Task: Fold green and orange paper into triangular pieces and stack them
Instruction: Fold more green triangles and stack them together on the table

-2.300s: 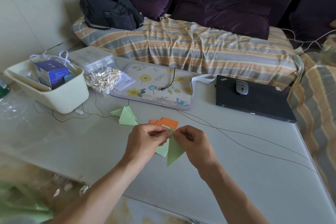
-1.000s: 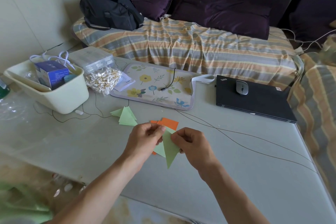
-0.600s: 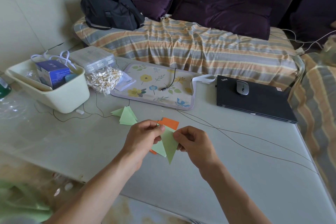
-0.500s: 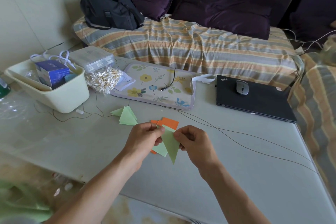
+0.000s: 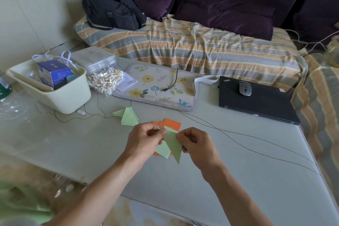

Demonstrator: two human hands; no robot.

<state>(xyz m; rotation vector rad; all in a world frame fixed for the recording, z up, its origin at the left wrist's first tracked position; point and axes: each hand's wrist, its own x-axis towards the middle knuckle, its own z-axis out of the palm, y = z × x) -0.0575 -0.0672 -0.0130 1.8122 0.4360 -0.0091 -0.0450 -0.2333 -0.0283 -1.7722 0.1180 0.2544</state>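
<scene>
Both hands hold a green paper triangle (image 5: 174, 144) just above the grey table (image 5: 238, 170), its tip pointing down toward me. My left hand (image 5: 145, 139) pinches its upper left corner. My right hand (image 5: 197, 145) pinches its right edge. Under the hands lie loose orange sheets (image 5: 171, 123) and a pale green sheet (image 5: 162, 150), partly hidden. A small pile of folded green triangles (image 5: 127, 116) lies on the table to the upper left of my hands.
A cream tub (image 5: 53, 88) with a blue box stands at the left, beside a bag of cotton swabs (image 5: 104, 80). A floral mat (image 5: 157, 88), a shut black laptop (image 5: 256, 100) with a mouse (image 5: 244, 88), and thin cables (image 5: 238, 134) cross the table. A striped sofa sits behind.
The green triangle has turned slightly and its tip has shifted a little left. My left-hand fingers have closed more on its top corner. The hands stay in the same spot.
</scene>
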